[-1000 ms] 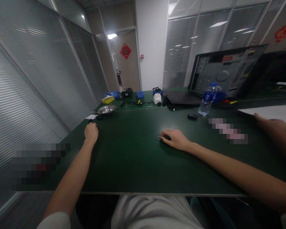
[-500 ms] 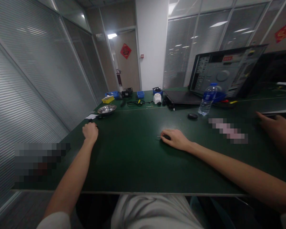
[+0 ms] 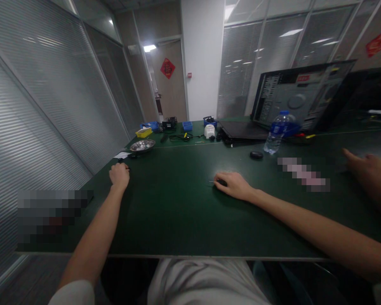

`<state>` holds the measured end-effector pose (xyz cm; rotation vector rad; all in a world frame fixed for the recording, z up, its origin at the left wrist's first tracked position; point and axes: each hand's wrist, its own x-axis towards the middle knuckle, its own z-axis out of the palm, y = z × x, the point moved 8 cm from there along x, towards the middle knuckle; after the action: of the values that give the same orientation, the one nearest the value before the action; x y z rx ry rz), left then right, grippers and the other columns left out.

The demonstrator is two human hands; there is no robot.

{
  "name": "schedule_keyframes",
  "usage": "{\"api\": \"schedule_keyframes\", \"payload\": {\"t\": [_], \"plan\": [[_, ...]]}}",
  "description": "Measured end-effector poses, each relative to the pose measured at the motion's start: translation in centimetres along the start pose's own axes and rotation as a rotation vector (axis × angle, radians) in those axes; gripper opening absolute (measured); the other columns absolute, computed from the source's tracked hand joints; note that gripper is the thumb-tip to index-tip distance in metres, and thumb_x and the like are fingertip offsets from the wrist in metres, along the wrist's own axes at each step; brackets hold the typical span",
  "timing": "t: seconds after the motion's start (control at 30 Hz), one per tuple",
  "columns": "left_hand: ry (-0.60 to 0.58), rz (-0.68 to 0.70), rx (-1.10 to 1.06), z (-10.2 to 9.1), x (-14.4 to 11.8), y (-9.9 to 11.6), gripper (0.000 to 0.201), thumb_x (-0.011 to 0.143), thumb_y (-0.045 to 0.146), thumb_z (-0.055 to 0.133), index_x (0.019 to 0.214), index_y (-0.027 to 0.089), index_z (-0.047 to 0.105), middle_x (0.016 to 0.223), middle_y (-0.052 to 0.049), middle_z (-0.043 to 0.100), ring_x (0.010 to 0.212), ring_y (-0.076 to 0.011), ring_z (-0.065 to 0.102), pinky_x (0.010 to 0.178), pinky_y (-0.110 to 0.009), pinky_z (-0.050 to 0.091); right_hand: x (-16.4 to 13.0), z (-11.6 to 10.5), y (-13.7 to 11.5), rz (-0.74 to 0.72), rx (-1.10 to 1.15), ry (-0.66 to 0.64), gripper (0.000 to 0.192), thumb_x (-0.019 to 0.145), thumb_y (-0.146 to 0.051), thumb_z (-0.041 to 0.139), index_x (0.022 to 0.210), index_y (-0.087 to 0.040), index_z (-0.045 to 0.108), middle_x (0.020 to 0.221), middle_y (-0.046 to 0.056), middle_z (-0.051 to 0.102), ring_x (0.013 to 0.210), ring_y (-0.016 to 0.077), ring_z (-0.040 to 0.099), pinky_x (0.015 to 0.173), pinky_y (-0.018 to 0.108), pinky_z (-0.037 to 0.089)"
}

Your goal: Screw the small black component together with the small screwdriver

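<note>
The shiny metal bowl (image 3: 142, 144) on the green surface (image 3: 174, 216) is the easiest thing to steer by. Well to the right of it, and closer to the person, the right hand (image 3: 231, 185) rests low with its fingers curled round a slim tool (image 3: 222, 182). I can make out a dark handle under the fingers and a thin shaft poking out past them. The tool's long axis runs roughly crosswise, the tip pointing left, to the bowl's side of the surface. As it sits in the right hand, that hand is plainly the nearer one; the left is well apart from it, off beyond the tip.

The left hand (image 3: 119, 174) is just on the near side of the bowl, a little to its left, at the end of an outstretched arm. Its fingers look bent inward, and something dark shows at their edge, but from here I can't tell whether they have hold of it or how tightly they close.

A white paper (image 3: 122, 155) lies just left of the bowl, and a yellow tray (image 3: 144, 133) stands just behind it. Far to the bowl's right are a black mouse (image 3: 256, 155), a water bottle (image 3: 274, 133) and another person's hand (image 3: 368, 166).
</note>
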<state>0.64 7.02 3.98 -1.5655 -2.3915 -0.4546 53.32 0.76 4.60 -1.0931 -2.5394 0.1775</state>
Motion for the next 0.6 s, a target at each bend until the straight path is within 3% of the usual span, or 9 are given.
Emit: {"api": "schedule_keyframes", "payload": {"t": [0.17,0.3,0.47,0.6], "plan": [[-0.059,-0.036,-0.132,-0.2,0.0,-0.5,0.024,0.094,0.026,0.060,0.111,0.015,0.073,0.111,-0.017,0.072,0.105,-0.0321,0.066,0.088,-0.039,0.051,0.0,0.1,0.0,0.000,0.002,-0.007,0.023,0.101,-0.038,0.053,0.109,-0.023,0.068,0.103,0.005,0.072,0.082,0.0180,0.066,0.074,0.028,0.044],[-0.150,0.069,-0.248,-0.3,0.0,1.6,0.018,0.091,0.028,0.067,0.102,0.019,0.077,0.108,-0.010,0.076,0.103,-0.0254,0.068,0.090,-0.032,0.050,0.0,0.2,0.1,0.000,-0.007,0.000,0.022,0.101,-0.038,0.053,0.110,-0.023,0.068,0.103,0.005,0.072,0.083,0.0182,0.066,0.075,0.028,0.044],[-0.332,0.295,-0.409,-0.7,-2.4,8.8,0.016,0.083,0.032,0.075,0.095,0.024,0.081,0.101,-0.002,0.078,0.098,-0.0216,0.070,0.089,-0.028,0.051,0.0,-0.1,-0.3,-0.011,-0.007,-0.009,0.022,0.102,-0.038,0.052,0.108,-0.022,0.067,0.102,0.004,0.071,0.083,0.0183,0.065,0.077,0.029,0.044],[-0.560,0.573,-0.661,-2.6,-8.4,16.7,0.019,0.082,0.036,0.076,0.093,0.022,0.081,0.100,-0.004,0.078,0.097,-0.0232,0.070,0.091,-0.034,0.052,-0.1,-0.1,-1.1,-0.007,-0.034,-0.027,0.022,0.101,-0.037,0.053,0.108,-0.022,0.067,0.101,0.005,0.071,0.082,0.0186,0.065,0.075,0.029,0.044]]}}
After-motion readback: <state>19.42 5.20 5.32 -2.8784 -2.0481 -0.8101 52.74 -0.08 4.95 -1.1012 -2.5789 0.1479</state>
